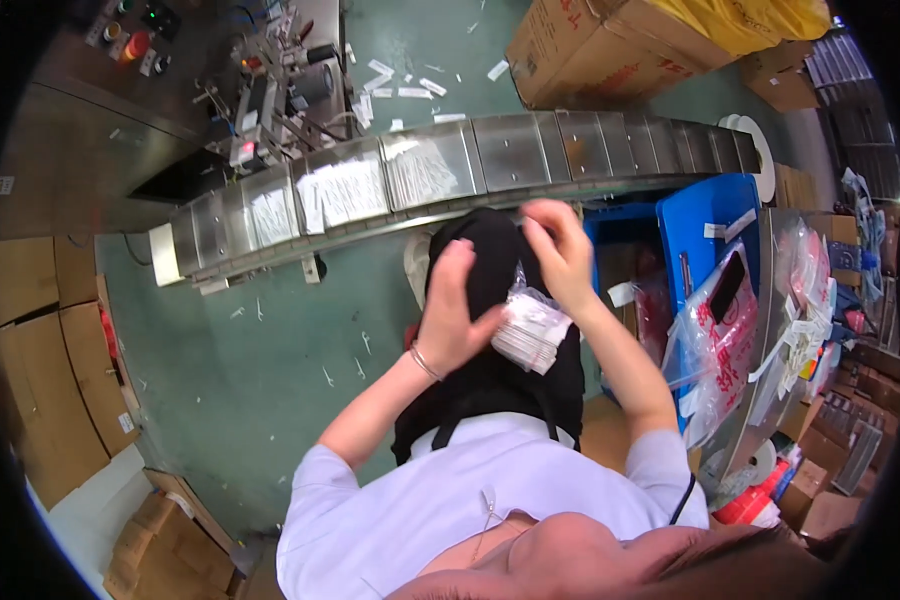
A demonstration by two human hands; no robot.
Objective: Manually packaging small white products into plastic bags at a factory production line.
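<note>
A clear plastic bag of stacked, thin white packets (532,332) rests on my lap, against my black trousers. My left hand (452,318) is just left of it. Its fingers are stretched out, and the thumb points toward the bag, at its left edge; whether it touches cannot be told. Above the bag's right side is my right hand (562,258), fingers bent and thumb apart, with nothing visible between them. The bag's loose, crinkled top lies between the two hands.
Ahead runs a curved metal conveyor (515,150) with compartments, several holding white packets (340,190). A machine (270,100) stands at its far left. On the right are a blue bin (675,215) and a phone (728,286) on plastic bags. A large carton (580,55) stands beyond the conveyor.
</note>
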